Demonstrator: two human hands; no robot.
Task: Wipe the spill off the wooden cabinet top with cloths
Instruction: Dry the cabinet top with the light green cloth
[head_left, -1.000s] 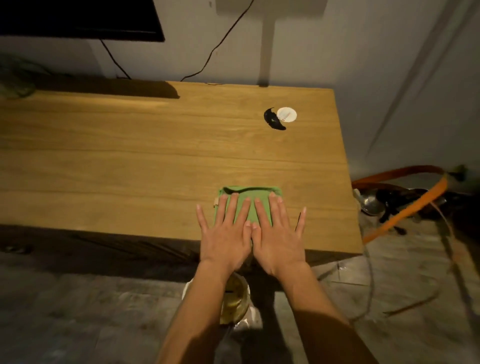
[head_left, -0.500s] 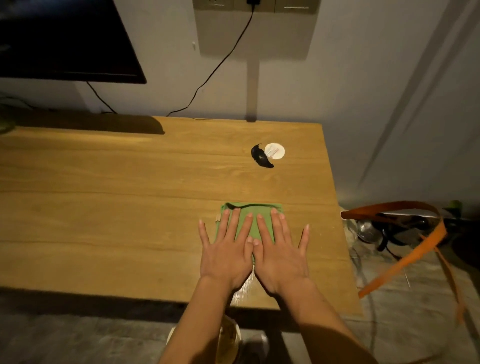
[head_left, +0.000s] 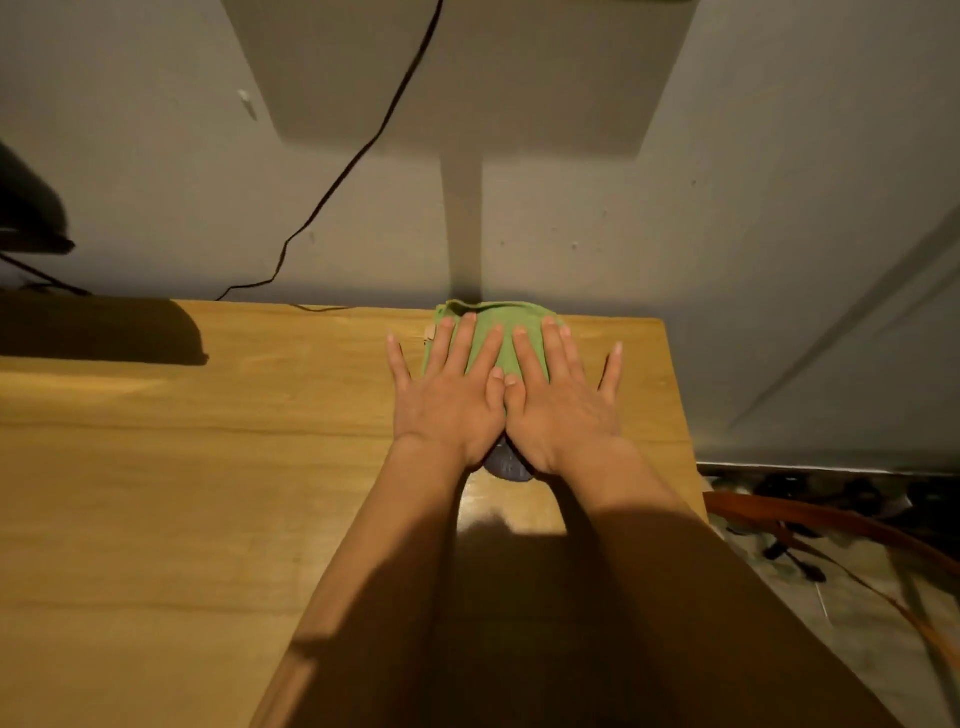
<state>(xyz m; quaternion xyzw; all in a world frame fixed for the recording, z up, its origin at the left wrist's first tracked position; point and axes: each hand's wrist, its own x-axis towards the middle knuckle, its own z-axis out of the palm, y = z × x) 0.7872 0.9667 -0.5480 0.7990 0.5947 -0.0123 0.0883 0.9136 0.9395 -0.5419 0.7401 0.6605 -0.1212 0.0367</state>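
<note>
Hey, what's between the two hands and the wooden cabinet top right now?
In the head view, a green cloth lies flat under both hands, left hand and right hand, pressed onto the cabinet top near its back edge.

Left hand flat, palm down, fingers spread and extended forward. Right hand flat beside it, palm down, fingers splayed, little finger angled outward. Thumbs touch at centre, inner edges of palms pressed together. Both forearms bare, stretched forward, converging toward wrists, apart nearer elbows. Wrists straight, level with hands.
</note>
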